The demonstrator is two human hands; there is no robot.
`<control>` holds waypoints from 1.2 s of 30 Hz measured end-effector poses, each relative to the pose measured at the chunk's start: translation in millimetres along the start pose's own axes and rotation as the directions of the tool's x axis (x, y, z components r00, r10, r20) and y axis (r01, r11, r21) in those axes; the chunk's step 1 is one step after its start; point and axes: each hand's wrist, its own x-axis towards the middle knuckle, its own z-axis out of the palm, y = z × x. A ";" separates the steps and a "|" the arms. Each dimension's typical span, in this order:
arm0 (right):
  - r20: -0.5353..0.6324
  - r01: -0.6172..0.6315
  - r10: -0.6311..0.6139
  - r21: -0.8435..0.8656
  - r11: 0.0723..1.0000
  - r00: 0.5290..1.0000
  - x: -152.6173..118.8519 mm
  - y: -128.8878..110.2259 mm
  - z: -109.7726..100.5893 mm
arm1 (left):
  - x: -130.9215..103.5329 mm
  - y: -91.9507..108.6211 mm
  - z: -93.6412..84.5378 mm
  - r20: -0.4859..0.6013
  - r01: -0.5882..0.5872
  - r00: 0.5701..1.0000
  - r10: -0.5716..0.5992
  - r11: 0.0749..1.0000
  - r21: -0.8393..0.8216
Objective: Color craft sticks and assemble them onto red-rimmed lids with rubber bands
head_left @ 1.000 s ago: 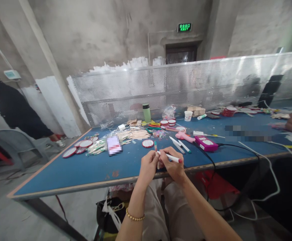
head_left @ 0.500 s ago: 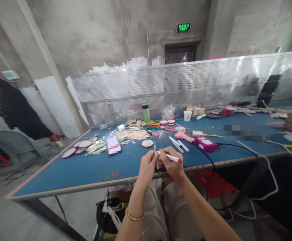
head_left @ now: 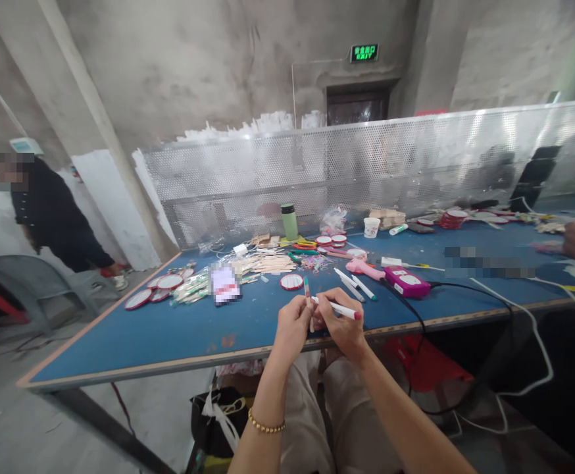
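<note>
Pinching a stick [head_left: 307,288] in our left hand [head_left: 292,322], we clamp a marker [head_left: 343,309] in our right hand [head_left: 344,328]. Beyond the stick lies a disc [head_left: 292,282].

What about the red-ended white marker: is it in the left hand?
No, the right hand holds the red-ended white marker, while the left hand holds a green-tipped stick.

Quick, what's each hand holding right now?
Left hand: closed, holding a thin stick with a green tip.
Right hand: closed, holding a white marker with a red end.
</note>
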 end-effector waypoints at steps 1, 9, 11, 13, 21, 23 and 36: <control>0.000 0.010 -0.010 -0.003 1.000 1.000 0.3 -0.6 -0.1 | -0.1 -0.1 -0.1 0.003 0.001 1.000 -0.001 1.000 0.002; 0.028 -0.023 0.022 0.066 0.998 0.999 -1.2 0.4 0.3 | 0.0 -0.1 -0.2 0.003 0.002 1.000 -0.002 1.000 -0.004; 0.040 -0.045 0.042 0.096 0.994 0.998 -1.9 1.8 0.9 | 0.0 0.0 0.0 -0.002 -0.003 1.000 0.003 1.000 0.005; 0.057 -0.054 0.048 0.113 0.992 0.997 -2.2 2.2 1.2 | 0.0 -0.1 0.2 -0.007 -0.007 1.000 0.007 1.000 0.013; 0.065 -0.008 0.004 0.068 0.998 0.998 0.5 -3.2 0.0 | -0.4 0.0 0.2 -0.012 -0.010 1.000 0.011 1.000 0.026; 0.066 0.009 -0.012 0.051 0.999 0.998 0.8 -3.5 0.0 | -0.4 0.2 0.1 -0.010 -0.010 1.000 0.011 1.000 0.026; 0.003 0.081 -0.081 -0.037 0.996 0.997 0.7 0.0 -0.9 | -1.0 1.2 0.2 0.002 -0.015 1.000 0.015 1.000 0.004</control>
